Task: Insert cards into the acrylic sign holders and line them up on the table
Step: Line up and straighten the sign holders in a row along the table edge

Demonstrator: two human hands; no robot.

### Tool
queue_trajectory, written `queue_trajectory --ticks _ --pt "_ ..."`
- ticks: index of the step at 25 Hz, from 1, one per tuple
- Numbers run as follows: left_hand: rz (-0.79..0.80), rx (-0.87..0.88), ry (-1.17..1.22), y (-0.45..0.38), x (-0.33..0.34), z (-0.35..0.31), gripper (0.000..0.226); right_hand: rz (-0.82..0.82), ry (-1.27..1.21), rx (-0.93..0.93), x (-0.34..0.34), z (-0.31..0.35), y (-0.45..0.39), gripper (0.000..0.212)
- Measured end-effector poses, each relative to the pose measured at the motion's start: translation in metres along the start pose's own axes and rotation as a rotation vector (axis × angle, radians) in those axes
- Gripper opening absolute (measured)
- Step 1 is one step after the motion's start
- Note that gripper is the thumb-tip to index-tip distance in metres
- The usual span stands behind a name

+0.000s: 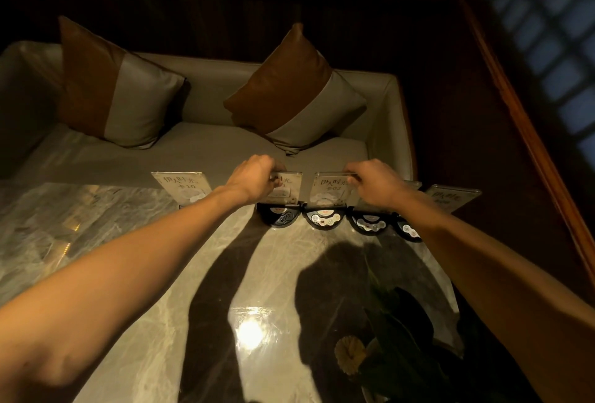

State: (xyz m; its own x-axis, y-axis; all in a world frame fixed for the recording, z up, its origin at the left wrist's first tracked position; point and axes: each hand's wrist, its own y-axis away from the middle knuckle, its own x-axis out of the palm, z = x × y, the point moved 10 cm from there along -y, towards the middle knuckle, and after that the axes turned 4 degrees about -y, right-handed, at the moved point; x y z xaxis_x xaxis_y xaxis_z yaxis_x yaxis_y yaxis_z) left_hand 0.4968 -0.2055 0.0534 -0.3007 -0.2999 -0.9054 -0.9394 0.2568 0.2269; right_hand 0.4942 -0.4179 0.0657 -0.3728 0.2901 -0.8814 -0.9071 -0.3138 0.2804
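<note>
Nearest the viewer, the glossy pale marble desk (pixel 154 273) carries a lamp glare, the arms' shadows and, at the near right, a dark-leaved plant with a yellow flower (pixel 349 354). Both bare arms reach across to the far edge, where a row of clear acrylic sign holders on black half-round bases runs left to right. The left hand (pixel 254 177) pinches the top edge of the second clear acrylic holder (pixel 289 190), fingers curled narrow around it; the right hand (pixel 375 180) grips the top right corner of the third clear acrylic holder with the white card marked 02 (pixel 328 191) in the same narrow pinch. The step looks like squaring these two into line, so it is best to hold them by the top edges only, keep them upright, slide rather than lift, and match the black bases (pixel 323 219) edge to edge. The cards are white, handwritten in dark ink, and tilt back slightly. The leftmost clear holder marked 10 (pixel 183 188) stands apart, while the far-right holder (pixel 450 199) leans outward. Beyond lies a grey sofa (pixel 206 145) with two brown-and-grey cushions (pixel 299 90).
</note>
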Motion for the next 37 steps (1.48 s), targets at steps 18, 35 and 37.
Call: queue_trajectory --ticks 18,35,37 --pt "0.022 0.016 0.008 0.003 0.004 0.002 0.031 0.003 -0.001 0.020 0.004 -0.004 0.006 0.020" --pt "-0.050 0.009 0.058 0.006 0.005 -0.005 0.024 0.026 -0.037 0.036 0.006 -0.007 0.002 0.019" --pt "-0.059 0.004 0.066 0.007 0.005 -0.004 0.024 0.022 -0.038 0.039 0.006 -0.007 0.002 0.020"
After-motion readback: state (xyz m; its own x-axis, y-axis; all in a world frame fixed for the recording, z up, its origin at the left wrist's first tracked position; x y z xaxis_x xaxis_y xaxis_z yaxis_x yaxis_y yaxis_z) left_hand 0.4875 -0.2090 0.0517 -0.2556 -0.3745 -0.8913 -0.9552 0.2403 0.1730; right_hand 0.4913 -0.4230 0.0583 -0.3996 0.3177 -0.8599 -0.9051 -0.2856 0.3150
